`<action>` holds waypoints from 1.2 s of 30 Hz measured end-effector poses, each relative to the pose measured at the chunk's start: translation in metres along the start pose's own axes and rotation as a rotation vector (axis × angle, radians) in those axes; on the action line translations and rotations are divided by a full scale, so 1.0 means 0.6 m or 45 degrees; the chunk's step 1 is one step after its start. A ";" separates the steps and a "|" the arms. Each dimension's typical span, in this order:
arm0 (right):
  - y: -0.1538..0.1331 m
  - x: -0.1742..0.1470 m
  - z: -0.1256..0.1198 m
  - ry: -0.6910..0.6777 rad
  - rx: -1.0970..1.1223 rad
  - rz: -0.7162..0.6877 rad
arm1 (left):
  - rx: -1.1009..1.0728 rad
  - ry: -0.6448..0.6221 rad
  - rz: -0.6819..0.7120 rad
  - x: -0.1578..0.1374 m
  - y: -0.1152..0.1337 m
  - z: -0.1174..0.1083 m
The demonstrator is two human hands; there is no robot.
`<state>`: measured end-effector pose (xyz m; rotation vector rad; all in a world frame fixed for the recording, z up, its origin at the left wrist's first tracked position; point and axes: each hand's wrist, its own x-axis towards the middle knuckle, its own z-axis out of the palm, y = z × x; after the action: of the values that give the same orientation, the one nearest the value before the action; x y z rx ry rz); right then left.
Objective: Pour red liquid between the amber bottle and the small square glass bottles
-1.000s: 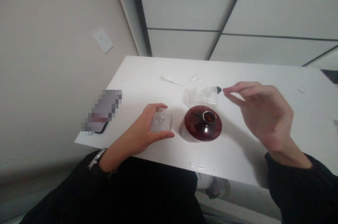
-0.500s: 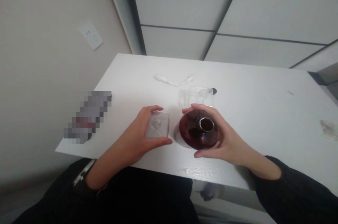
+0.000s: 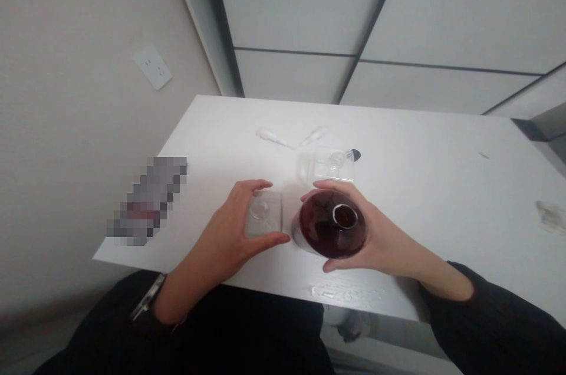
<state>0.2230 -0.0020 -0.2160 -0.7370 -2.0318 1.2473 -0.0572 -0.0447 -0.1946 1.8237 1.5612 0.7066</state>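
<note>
My left hand (image 3: 234, 230) is wrapped around a clear square box (image 3: 267, 221) with a round feature on its top, thumb on the near side and fingers on the far side. Beside it on the right, my right hand (image 3: 367, 233) grips a rounded clear bottle (image 3: 325, 224) of dark red liquid. The bottle's mouth is uncovered and faces up toward me. A narrow gap separates box and bottle. Just beyond the right hand stands a second clear square box (image 3: 333, 164), with a small dark oval piece (image 3: 355, 155) at its far right corner.
The white table (image 3: 424, 186) carries two joined pale, translucent pieces (image 3: 292, 138) farther back. A blurred-out flat object (image 3: 148, 201) lies at the left edge. Toward the right are a small thin scrap (image 3: 484, 155) and a crumpled piece (image 3: 552, 216). White panels (image 3: 292, 71) rise behind the table.
The scene sits slightly lower in the picture, as the head view has tilted up a little. Both hands keep their holds on the box and the bottle.
</note>
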 end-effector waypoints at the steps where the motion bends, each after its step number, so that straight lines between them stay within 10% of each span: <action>1: 0.000 -0.002 -0.001 0.005 0.033 -0.015 | 0.007 0.004 -0.029 0.000 0.004 0.000; 6: -0.007 -0.003 -0.001 -0.023 0.167 -0.068 | 0.013 0.001 -0.176 -0.002 0.015 0.004; 12: -0.025 0.010 0.000 -0.063 0.079 0.110 | -0.037 0.094 0.047 0.000 -0.002 0.016; 18: -0.022 0.006 0.003 -0.067 0.002 0.174 | -0.141 -0.133 -0.056 -0.006 -0.006 -0.009; 36: -0.028 -0.117 -0.005 0.476 -0.219 0.108 | -0.024 -0.105 -0.017 -0.006 0.017 0.067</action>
<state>0.2681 -0.0587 -0.2157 -1.0610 -1.8256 0.9041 -0.0212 -0.0540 -0.2137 1.8046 1.5070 0.6297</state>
